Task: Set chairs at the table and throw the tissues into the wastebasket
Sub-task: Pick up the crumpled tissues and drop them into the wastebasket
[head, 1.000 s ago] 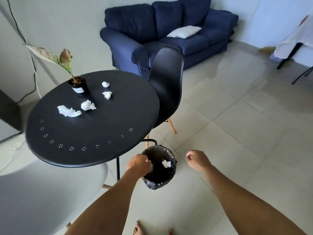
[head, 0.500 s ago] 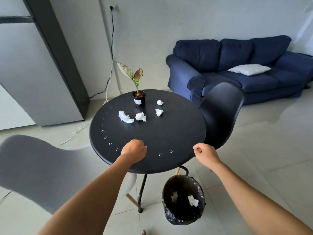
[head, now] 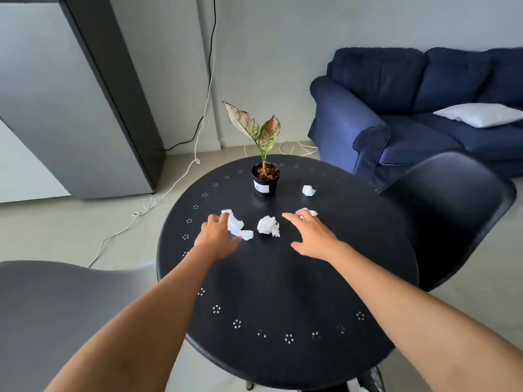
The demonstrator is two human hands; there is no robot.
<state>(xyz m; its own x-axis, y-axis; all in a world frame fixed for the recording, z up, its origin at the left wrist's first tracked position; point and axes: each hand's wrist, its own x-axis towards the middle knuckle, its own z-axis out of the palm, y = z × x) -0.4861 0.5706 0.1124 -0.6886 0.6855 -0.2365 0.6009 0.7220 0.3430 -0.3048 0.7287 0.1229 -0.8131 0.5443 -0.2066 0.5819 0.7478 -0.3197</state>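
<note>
Several crumpled white tissues lie on the round black table. My left hand is open, its fingers touching the long left tissue. My right hand is open with spread fingers, its tips over the right tissue. A middle tissue lies between the hands, and a small far tissue sits beyond. A black chair stands at the table's right, a grey chair at its left. A bit of the wastebasket shows under the table's near edge.
A small potted plant stands at the back of the table. A navy sofa with a white cushion is at the right. A grey cabinet stands at the left, with cables along the floor.
Both hands rose from the wastebasket, passed the table's near edge and reached forward onto the tissues, opening from fists. The view lifted from the floor to the tabletop.
</note>
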